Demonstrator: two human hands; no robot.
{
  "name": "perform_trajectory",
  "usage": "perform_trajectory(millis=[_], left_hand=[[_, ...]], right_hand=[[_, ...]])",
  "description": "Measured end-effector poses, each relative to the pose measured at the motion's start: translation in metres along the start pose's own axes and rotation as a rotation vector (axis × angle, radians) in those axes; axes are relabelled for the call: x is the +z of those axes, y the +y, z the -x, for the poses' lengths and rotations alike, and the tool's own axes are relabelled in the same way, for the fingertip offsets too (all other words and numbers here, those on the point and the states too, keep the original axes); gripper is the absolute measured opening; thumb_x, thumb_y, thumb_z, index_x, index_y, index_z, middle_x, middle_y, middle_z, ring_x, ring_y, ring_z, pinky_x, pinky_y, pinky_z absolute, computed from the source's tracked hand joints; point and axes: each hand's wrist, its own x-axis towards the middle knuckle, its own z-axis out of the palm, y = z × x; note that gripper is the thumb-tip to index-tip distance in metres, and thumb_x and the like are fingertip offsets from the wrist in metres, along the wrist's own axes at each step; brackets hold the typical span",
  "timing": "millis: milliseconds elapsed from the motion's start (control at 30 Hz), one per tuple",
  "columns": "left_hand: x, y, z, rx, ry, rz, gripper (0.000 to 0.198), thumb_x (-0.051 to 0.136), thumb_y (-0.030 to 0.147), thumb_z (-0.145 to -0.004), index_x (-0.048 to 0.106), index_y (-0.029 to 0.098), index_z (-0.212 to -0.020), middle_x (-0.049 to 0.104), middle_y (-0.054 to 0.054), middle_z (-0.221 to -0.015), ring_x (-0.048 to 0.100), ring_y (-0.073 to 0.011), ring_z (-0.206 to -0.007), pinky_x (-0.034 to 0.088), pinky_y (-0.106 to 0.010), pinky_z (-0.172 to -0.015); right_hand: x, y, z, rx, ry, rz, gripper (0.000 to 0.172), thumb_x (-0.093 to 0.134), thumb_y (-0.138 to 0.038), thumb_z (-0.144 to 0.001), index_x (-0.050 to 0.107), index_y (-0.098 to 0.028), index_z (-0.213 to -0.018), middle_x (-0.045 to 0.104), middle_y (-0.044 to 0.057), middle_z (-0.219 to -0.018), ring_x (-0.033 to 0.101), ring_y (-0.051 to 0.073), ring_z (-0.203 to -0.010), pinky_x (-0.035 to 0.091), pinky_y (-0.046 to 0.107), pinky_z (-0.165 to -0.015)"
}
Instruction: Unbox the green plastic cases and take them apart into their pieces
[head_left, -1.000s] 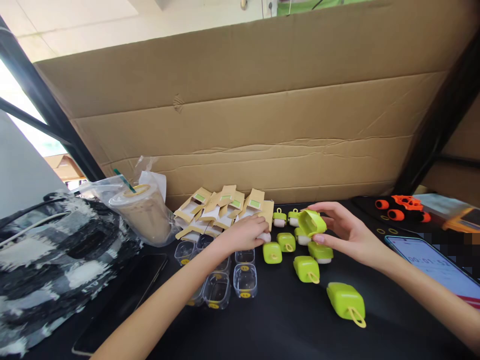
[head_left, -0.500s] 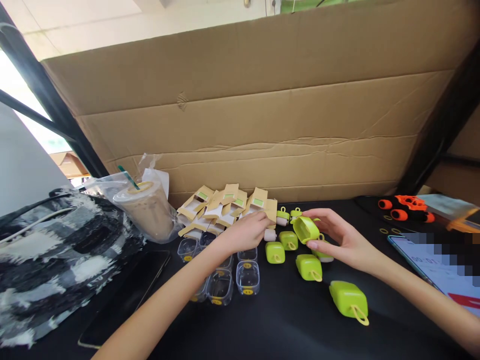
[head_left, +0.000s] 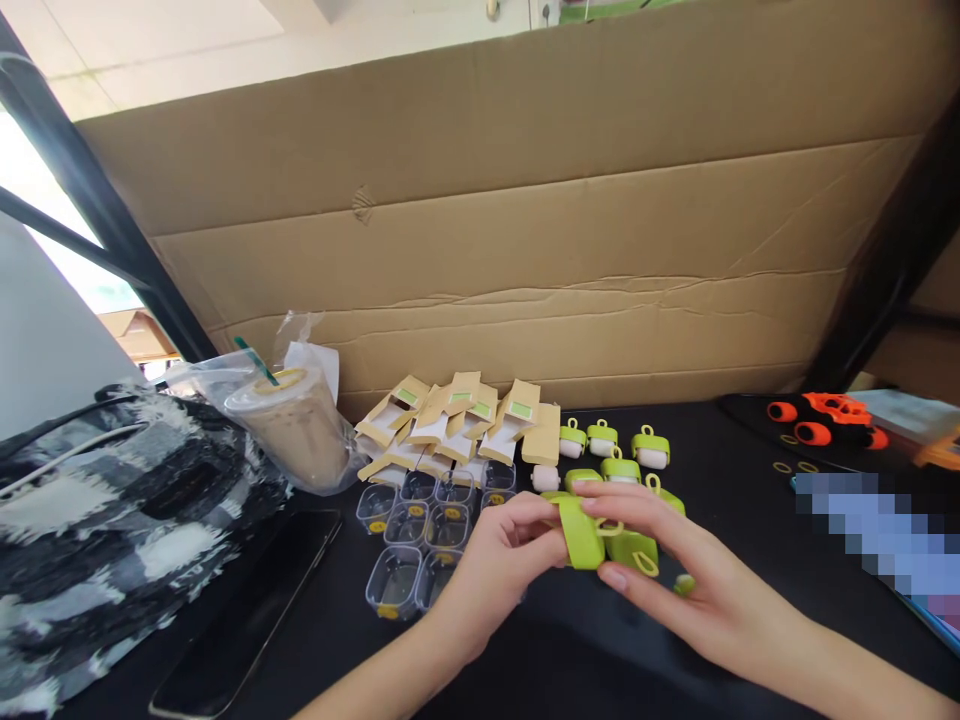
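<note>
A lime-green cap [head_left: 582, 534] with a pale yellow loop sits between my two hands. My right hand [head_left: 679, 565] pinches it from the loop side, thumb below and fingers above. Thumb and fingers of my left hand [head_left: 510, 548] are closed at the cap's other side; whatever they hold is hidden. Behind the hands stand several green-capped white cases with loops, such as one at the back right [head_left: 650, 448]. A small bare white piece [head_left: 545, 478] lies left of them. Under my right hand another green cap [head_left: 632, 550] is partly covered.
Several clear plastic boxes [head_left: 394, 580] with yellow stickers stand left of my hands. Behind them lie opened brown cardboard boxes [head_left: 457, 395]. A bagged drink cup [head_left: 296, 420] and a dark phone [head_left: 251, 610] are at left; an orange toy car [head_left: 829, 415] is at right.
My left hand has come from the brown boxes and white piece to the green cap's open side. My right hand has brought the cap nearer and turned it towards the left hand.
</note>
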Motion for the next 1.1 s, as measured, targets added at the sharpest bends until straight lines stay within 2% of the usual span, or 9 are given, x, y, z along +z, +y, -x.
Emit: perform_trajectory(millis=[67,200,367,433,500,633,867,1000,1100], left_hand=[[-0.001,-0.002,0.002,0.017,0.012,-0.001,0.020,0.078,0.036,-0.068,0.078,0.021,-0.080,0.059,-0.002,-0.082,0.054,-0.0124,-0.076,0.044,-0.023,-0.072],[-0.003,-0.006,0.009,0.032,0.020,0.038,0.017,0.078,0.036,-0.068,0.078,0.024,-0.080,0.059,-0.004,-0.095,0.057,-0.0163,-0.089,0.047,-0.024,-0.076],[-0.002,-0.011,0.013,-0.024,0.043,0.106,0.022,0.079,0.037,-0.066,0.073,0.020,-0.079,0.061,-0.001,-0.084,0.058,-0.0112,-0.072,0.047,-0.020,-0.063],[-0.001,-0.013,0.012,-0.013,0.057,0.108,0.023,0.079,0.036,-0.067,0.070,0.018,-0.079,0.061,0.000,-0.077,0.056,-0.0099,-0.068,0.046,-0.019,-0.063],[0.000,-0.015,0.012,0.058,0.074,0.085,0.022,0.080,0.033,-0.066,0.068,0.018,-0.078,0.059,0.001,-0.076,0.056,-0.0100,-0.069,0.047,-0.020,-0.066],[-0.002,-0.018,0.013,0.217,0.085,-0.058,0.016,0.079,0.025,-0.066,0.068,0.017,-0.075,0.058,-0.002,-0.083,0.058,-0.0131,-0.077,0.049,-0.022,-0.070],[-0.002,-0.020,0.014,0.189,0.078,-0.240,0.008,0.070,0.023,-0.074,0.069,0.016,-0.070,0.056,-0.006,-0.090,0.059,-0.0153,-0.081,0.051,-0.024,-0.073],[-0.002,-0.021,0.015,0.141,0.031,-0.231,0.008,0.070,0.023,-0.073,0.068,0.016,-0.078,0.055,-0.006,-0.095,0.060,-0.0157,-0.083,0.052,-0.023,-0.073],[-0.002,-0.022,0.016,0.154,0.009,-0.337,0.010,0.070,0.022,-0.072,0.066,0.017,-0.079,0.055,-0.006,-0.095,0.060,-0.0166,-0.085,0.052,-0.023,-0.075]], right_hand=[[0.000,0.001,0.002,0.061,-0.016,-0.158,0.046,0.054,-0.020,-0.091,0.034,-0.037,-0.129,0.050,0.006,-0.138,0.049,0.020,-0.126,0.047,0.039,-0.100],[-0.004,-0.002,0.006,0.136,-0.125,-0.380,0.027,0.052,-0.021,-0.093,0.044,-0.032,-0.116,0.047,0.008,-0.141,0.048,0.023,-0.127,0.049,0.041,-0.097],[-0.009,-0.005,0.001,0.125,-0.162,-0.269,0.017,0.047,-0.021,-0.094,0.055,-0.030,-0.106,0.051,0.005,-0.136,0.049,0.020,-0.125,0.044,0.040,-0.102],[-0.007,-0.004,-0.002,0.100,-0.084,-0.197,0.015,0.051,-0.022,-0.092,0.058,-0.029,-0.103,0.058,0.005,-0.127,0.055,0.020,-0.118,0.047,0.037,-0.098],[-0.005,-0.003,-0.003,0.119,-0.007,-0.173,0.010,0.056,-0.025,-0.089,0.060,-0.027,-0.098,0.066,0.005,-0.106,0.063,0.019,-0.101,0.053,0.032,-0.086],[-0.002,-0.003,-0.002,0.265,-0.011,-0.208,0.012,0.060,-0.033,-0.086,0.061,-0.022,-0.080,0.065,0.001,-0.073,0.061,0.015,-0.066,0.053,0.025,-0.060],[0.010,-0.005,0.003,0.314,0.010,-0.433,0.016,0.058,-0.029,-0.086,0.052,-0.021,-0.074,0.063,0.002,-0.073,0.061,0.015,-0.066,0.053,0.028,-0.062],[0.013,-0.005,0.005,0.302,0.047,-0.417,0.018,0.059,-0.029,-0.086,0.051,-0.021,-0.072,0.063,0.002,-0.074,0.061,0.014,-0.068,0.052,0.026,-0.063],[0.010,-0.005,0.006,0.291,0.037,-0.364,0.017,0.059,-0.028,-0.086,0.053,-0.021,-0.072,0.063,0.002,-0.075,0.061,0.015,-0.070,0.052,0.026,-0.064]])
